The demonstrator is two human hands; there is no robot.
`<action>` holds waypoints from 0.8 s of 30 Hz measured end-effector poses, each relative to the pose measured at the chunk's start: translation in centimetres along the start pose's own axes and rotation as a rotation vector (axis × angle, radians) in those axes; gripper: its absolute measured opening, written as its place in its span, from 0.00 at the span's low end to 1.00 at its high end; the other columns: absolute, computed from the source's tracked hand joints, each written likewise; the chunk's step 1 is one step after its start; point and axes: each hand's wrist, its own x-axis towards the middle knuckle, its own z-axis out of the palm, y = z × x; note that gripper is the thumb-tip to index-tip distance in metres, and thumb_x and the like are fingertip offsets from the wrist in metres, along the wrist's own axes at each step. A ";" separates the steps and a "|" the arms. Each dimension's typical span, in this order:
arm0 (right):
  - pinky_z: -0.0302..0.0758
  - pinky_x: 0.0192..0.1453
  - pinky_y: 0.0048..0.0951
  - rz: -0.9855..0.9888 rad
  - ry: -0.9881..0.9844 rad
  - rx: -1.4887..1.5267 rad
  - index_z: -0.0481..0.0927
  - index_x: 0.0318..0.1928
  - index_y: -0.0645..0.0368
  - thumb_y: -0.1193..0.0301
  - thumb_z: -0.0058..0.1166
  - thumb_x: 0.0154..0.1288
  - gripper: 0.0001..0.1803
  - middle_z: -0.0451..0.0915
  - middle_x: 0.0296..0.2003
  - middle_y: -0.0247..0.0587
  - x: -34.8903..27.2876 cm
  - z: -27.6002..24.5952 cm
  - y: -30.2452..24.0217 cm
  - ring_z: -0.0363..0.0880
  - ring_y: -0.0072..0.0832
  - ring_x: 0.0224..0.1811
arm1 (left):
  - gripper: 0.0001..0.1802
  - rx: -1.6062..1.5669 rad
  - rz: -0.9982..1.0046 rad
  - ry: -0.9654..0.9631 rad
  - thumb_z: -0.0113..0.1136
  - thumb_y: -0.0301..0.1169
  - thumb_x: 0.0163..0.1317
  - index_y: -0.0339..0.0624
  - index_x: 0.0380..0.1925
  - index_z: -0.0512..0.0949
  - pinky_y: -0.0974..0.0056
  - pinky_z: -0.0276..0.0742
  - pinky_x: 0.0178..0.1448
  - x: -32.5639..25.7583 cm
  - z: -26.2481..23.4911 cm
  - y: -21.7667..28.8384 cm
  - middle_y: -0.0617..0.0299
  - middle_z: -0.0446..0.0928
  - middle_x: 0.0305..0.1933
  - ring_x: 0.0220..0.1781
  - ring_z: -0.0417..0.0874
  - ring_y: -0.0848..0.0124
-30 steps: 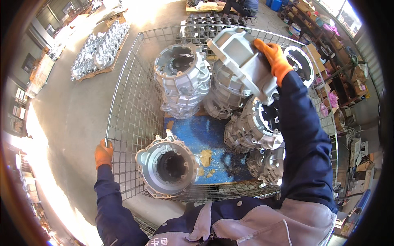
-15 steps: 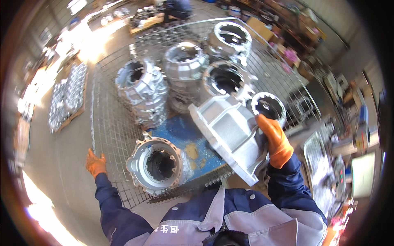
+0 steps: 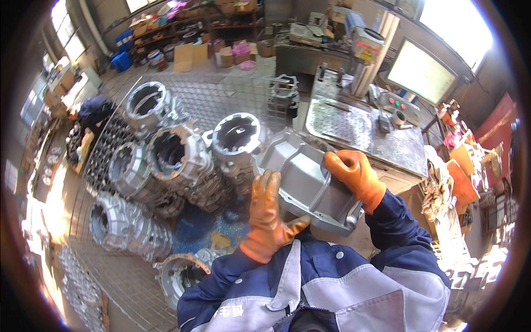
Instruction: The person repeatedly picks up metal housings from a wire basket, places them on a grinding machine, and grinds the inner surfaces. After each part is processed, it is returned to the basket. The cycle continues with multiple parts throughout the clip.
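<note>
A grey cast-metal gearbox housing (image 3: 310, 174) is held up before my chest, tilted, with its ribbed side showing. My right hand (image 3: 357, 178), in an orange rubber glove, is closed on its right edge. The other orange glove is on my left hand (image 3: 266, 217); its fingers are stretched up and its thumb is apart, against or right beside the housing's left lower edge. Whether that hand bears any weight cannot be told. Partly behind my left sleeve, a ring-shaped housing (image 3: 177, 276) stands on the blue board (image 3: 193, 224).
Stacks of similar housings (image 3: 177, 152) fill the wire-mesh cage (image 3: 221, 88) at left. To the right stands a metal-topped workbench (image 3: 354, 124) with a monitor (image 3: 421, 71) and a button box (image 3: 398, 102). Shelves with boxes line the back. Another person (image 3: 94, 110) bends at far left.
My view has swung right, toward the workbench. My left hand has come from the cage's left side to the housing. My right hand still grips the housing.
</note>
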 end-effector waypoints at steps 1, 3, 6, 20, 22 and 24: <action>0.74 0.35 0.40 -0.022 0.048 -0.047 0.84 0.31 0.61 0.49 0.53 0.66 0.25 0.79 0.23 0.48 0.3 -1.2 0.8 0.78 0.38 0.24 | 0.61 0.006 0.010 -0.013 0.71 0.65 0.45 0.26 0.66 0.62 0.43 0.57 0.76 1.0 1.6 -0.1 0.34 0.64 0.67 0.71 0.63 0.37; 0.75 0.35 0.42 -0.080 0.125 -0.135 0.85 0.31 0.60 0.49 0.53 0.65 0.25 0.80 0.23 0.52 1.2 -3.4 2.8 0.81 0.46 0.25 | 0.62 0.018 0.057 -0.014 0.72 0.65 0.43 0.25 0.66 0.62 0.43 0.57 0.76 2.5 5.6 -0.8 0.34 0.62 0.68 0.71 0.62 0.37; 0.74 0.35 0.46 -0.134 0.199 -0.243 0.85 0.28 0.60 0.51 0.54 0.65 0.24 0.80 0.23 0.53 5.2 -5.6 6.1 0.81 0.52 0.29 | 0.68 -0.096 -0.006 -0.117 0.69 0.70 0.41 0.22 0.67 0.59 0.43 0.54 0.78 5.2 12.2 -3.0 0.33 0.62 0.69 0.73 0.59 0.38; 0.74 0.33 0.48 -0.360 0.214 -0.550 0.81 0.19 0.55 0.48 0.54 0.62 0.25 0.79 0.19 0.49 24.7 -6.4 23.6 0.80 0.48 0.26 | 0.62 -0.142 -0.371 -0.033 0.80 0.53 0.37 0.35 0.69 0.61 0.52 0.65 0.73 13.0 37.3 -12.5 0.45 0.68 0.67 0.69 0.69 0.46; 0.73 0.31 0.46 -0.389 0.258 -0.504 0.81 0.19 0.54 0.51 0.57 0.60 0.23 0.77 0.17 0.48 24.7 -5.4 25.0 0.79 0.47 0.24 | 0.62 -0.044 -0.390 -0.094 0.79 0.55 0.37 0.36 0.70 0.60 0.51 0.65 0.72 12.6 37.7 -13.5 0.44 0.69 0.67 0.69 0.69 0.45; 0.72 0.30 0.46 -0.362 0.229 -0.491 0.81 0.18 0.55 0.51 0.58 0.60 0.23 0.77 0.17 0.48 23.7 -4.1 25.9 0.79 0.46 0.23 | 0.63 0.053 -0.408 -0.146 0.78 0.57 0.38 0.37 0.71 0.60 0.51 0.63 0.73 11.4 38.0 -14.2 0.44 0.67 0.69 0.71 0.67 0.47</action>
